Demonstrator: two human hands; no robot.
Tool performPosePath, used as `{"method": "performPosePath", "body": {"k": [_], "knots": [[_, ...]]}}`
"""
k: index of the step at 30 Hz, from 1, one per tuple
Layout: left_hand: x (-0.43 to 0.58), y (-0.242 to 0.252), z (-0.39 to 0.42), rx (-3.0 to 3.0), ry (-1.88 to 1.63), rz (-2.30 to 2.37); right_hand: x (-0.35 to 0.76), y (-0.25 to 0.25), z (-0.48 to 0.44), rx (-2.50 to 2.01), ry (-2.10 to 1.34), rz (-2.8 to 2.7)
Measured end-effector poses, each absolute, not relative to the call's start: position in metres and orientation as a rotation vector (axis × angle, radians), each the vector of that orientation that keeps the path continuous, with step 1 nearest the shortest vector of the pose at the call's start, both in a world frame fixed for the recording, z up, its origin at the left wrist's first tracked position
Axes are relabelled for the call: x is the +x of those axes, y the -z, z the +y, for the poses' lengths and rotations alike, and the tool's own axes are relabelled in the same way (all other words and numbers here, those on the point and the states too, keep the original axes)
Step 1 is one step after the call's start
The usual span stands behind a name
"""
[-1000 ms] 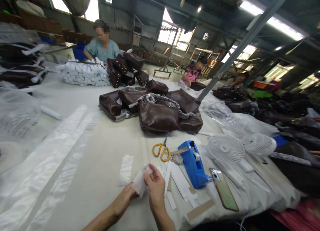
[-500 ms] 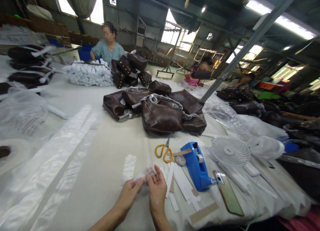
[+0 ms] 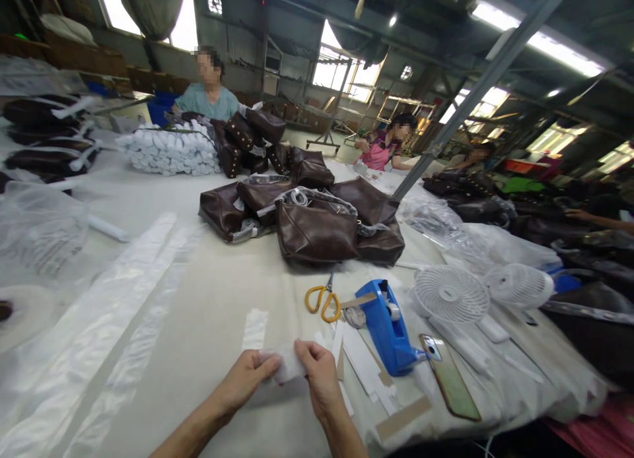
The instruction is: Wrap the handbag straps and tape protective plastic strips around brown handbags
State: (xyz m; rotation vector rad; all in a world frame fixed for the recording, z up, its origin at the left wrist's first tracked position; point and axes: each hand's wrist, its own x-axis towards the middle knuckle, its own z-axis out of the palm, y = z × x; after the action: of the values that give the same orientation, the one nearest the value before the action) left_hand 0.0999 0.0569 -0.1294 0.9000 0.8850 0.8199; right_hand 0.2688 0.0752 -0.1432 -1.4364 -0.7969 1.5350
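Moved farther apart, bare left hand (image 3: 247, 379) and bare right hand (image 3: 321, 376) now pinch opposite ends of thin translucent white sheet (image 3: 288, 365).

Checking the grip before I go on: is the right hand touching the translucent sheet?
Touching. The head view shows the right hand pinching the right end of the translucent sheet, its thumb pressed against it.
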Motion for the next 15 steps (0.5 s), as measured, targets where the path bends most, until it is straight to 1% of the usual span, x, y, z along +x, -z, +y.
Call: {"method": "performPosePath", "body": {"k": [5, 11, 15], "knots": [[0.098, 0.142, 0.056, 0.755, -0.949, 0.948, 0.268, 0.14, 0.078, -1.349, -1.424, -0.758], [0.096, 0.143, 0.054, 0.665, -0.901, 1.026, 0.271, 0.13, 0.078, -1.228, -1.418, -0.657], [0.095, 0.14, 0.054, 0.65, -0.902, 1.038, 0.274, 0.13, 0.078, -1.294, -1.455, -0.755]]}}
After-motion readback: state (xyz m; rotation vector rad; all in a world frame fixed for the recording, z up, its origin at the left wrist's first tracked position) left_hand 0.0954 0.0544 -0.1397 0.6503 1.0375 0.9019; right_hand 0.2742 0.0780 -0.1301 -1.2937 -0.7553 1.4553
